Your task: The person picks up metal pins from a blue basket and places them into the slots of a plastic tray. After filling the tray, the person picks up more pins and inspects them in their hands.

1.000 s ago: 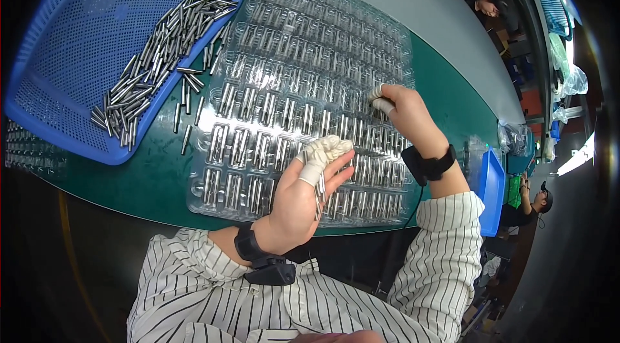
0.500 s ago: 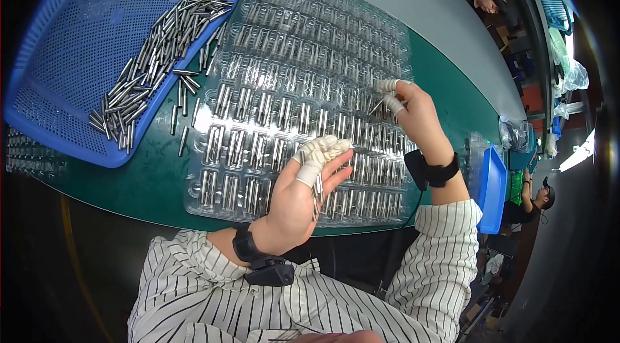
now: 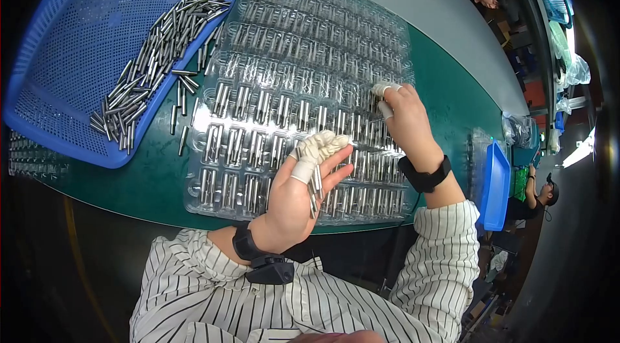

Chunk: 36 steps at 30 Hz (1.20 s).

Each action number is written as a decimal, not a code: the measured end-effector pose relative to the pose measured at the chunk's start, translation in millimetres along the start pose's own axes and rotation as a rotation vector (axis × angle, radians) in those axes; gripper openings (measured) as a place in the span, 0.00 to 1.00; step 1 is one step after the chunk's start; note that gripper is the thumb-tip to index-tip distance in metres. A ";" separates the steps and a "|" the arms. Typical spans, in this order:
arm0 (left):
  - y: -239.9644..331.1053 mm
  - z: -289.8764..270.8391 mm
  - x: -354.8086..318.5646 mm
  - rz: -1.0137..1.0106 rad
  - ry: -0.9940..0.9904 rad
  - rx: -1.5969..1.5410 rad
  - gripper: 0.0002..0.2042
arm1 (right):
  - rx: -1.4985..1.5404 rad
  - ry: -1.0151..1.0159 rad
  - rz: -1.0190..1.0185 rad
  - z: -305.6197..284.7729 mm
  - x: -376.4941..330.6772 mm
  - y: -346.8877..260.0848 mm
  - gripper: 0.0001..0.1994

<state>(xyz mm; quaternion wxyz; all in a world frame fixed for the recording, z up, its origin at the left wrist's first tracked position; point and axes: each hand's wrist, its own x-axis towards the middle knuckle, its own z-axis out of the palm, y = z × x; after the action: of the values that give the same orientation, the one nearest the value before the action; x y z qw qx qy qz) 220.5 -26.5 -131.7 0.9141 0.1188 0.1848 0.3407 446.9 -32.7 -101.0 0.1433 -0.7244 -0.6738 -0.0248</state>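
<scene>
A clear plastic blister tray (image 3: 303, 40) with many rows of pockets lies on the green table; most near pockets hold short metal pins. My left hand (image 3: 303, 181), with white finger cots, hovers palm-up over the tray's near edge, clutching a small bundle of metal pins (image 3: 315, 187). At the tray's right side, in a middle row, my right hand (image 3: 403, 117), also with finger cots, pinches down onto a pocket. Whether it holds a pin is hidden by the fingertips.
A blue mesh basket (image 3: 58, 85) with a heap of loose metal pins (image 3: 155, 59) sits at the left; several pins lie spilled on the green table (image 3: 161, 169) beside it. A blue tray (image 3: 496, 185) stands at the right edge. Other people work at the far right.
My right hand has shifted slightly up and right along the tray's row. My left hand has stayed in place with its bundle of pins.
</scene>
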 end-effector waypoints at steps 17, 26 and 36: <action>-8.8 -4.3 -9.1 -0.046 -0.028 -0.164 0.18 | 0.351 -0.179 -0.013 -25.8 -77.5 -121.4 0.14; -10.4 -10.1 -9.5 -0.016 -0.098 -0.160 0.15 | 0.175 -0.240 0.135 -24.7 -75.9 -127.1 0.09; 6.5 6.5 -16.9 -0.004 -0.017 -0.181 0.16 | -0.027 -0.092 0.292 -32.0 -2.6 -47.1 0.09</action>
<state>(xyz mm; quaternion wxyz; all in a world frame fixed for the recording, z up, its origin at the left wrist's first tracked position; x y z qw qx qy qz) 207.6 -33.6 -119.2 0.9234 0.0383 0.1456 0.3530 405.4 -40.5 -62.8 0.1047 -0.8169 -0.5668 0.0204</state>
